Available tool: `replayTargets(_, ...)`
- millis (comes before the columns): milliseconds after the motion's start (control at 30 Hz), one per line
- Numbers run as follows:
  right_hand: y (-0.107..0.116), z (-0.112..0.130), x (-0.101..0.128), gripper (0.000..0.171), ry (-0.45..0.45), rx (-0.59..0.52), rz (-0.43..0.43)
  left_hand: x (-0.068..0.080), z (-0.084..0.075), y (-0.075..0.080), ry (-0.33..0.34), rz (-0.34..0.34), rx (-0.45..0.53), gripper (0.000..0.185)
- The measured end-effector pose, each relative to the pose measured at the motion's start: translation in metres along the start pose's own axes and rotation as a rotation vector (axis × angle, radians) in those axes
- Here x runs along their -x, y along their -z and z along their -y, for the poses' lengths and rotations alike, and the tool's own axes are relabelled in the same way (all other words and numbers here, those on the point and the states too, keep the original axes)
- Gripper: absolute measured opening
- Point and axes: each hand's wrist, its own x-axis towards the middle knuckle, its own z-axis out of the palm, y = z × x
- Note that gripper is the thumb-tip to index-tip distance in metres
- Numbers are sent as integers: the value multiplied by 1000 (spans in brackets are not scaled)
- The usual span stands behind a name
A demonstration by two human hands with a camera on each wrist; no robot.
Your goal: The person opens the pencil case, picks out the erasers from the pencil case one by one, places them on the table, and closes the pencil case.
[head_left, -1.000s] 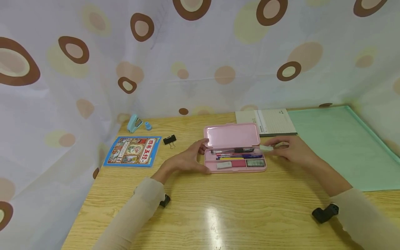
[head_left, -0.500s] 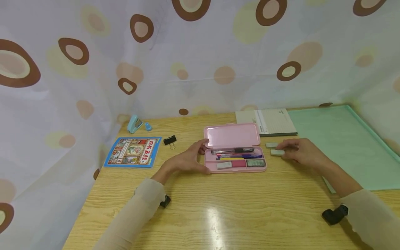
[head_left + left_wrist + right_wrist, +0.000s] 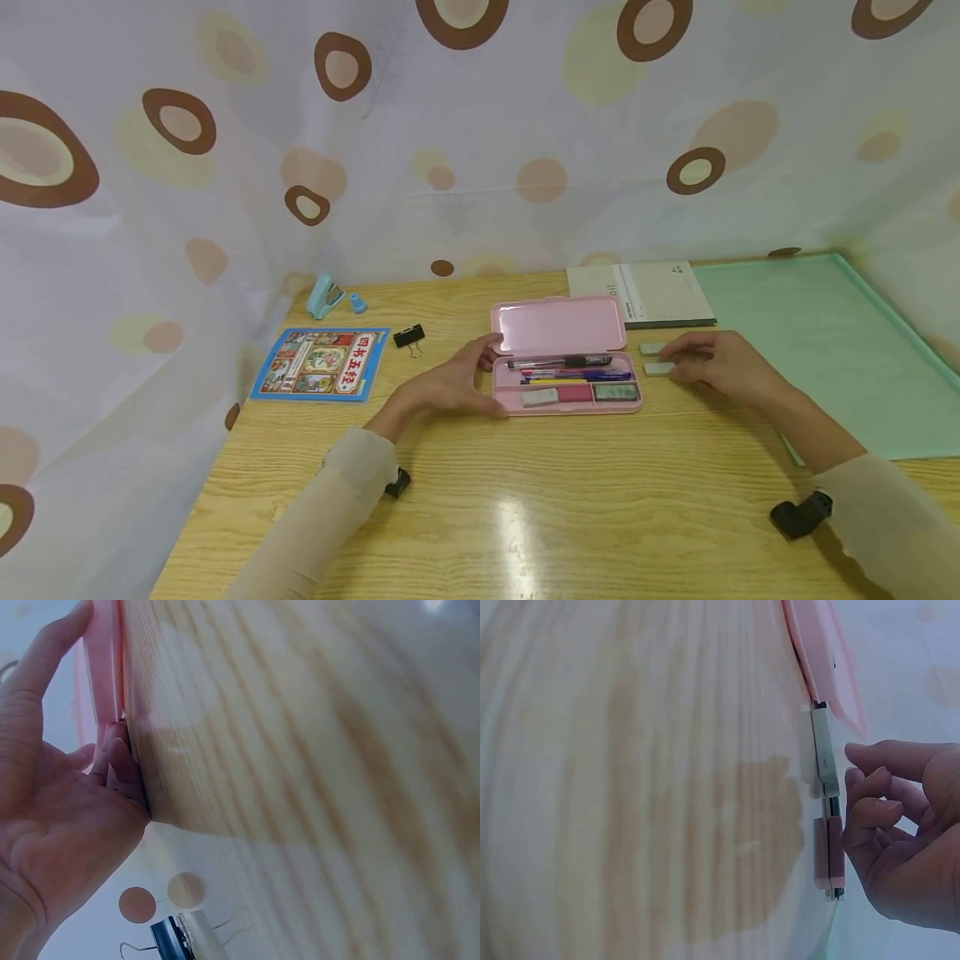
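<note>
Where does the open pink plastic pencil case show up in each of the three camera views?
Head view: the open pink plastic pencil case lies mid-table between both hands.
Left wrist view: only its pink edge shows at upper left, against the left hand.
Right wrist view: its pink lid pokes in at the top right, above the right hand.
Shared landmark: the light wooden table.

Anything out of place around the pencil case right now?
Two small erasers lie loose on the table right of the open pink pencil case, by the right hand, while others sit in its compartments. Nothing looks spilled or damaged.
</note>
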Motion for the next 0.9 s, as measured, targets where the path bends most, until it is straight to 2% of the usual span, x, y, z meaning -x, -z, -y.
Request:
replayTargets(133,-3,3,3,32,37,-75,8,0,0,0,-1,0,2,116)
replayTargets(300,-14,13,6,27,109,-172,88,0,1,0,-2,-1,2,117)
replayTargets(467,-24,25,8,22,168,-172,194,-1,3,-1,-9,-3,-5,117)
replayTargets(600,-27,33,10,24,159,-153,266,-1,3,-1,-11,-2,-9,116)
replayTargets(900,-31,33,10,31,160,-112,322,0,3,-1,-12,0,-3,116)
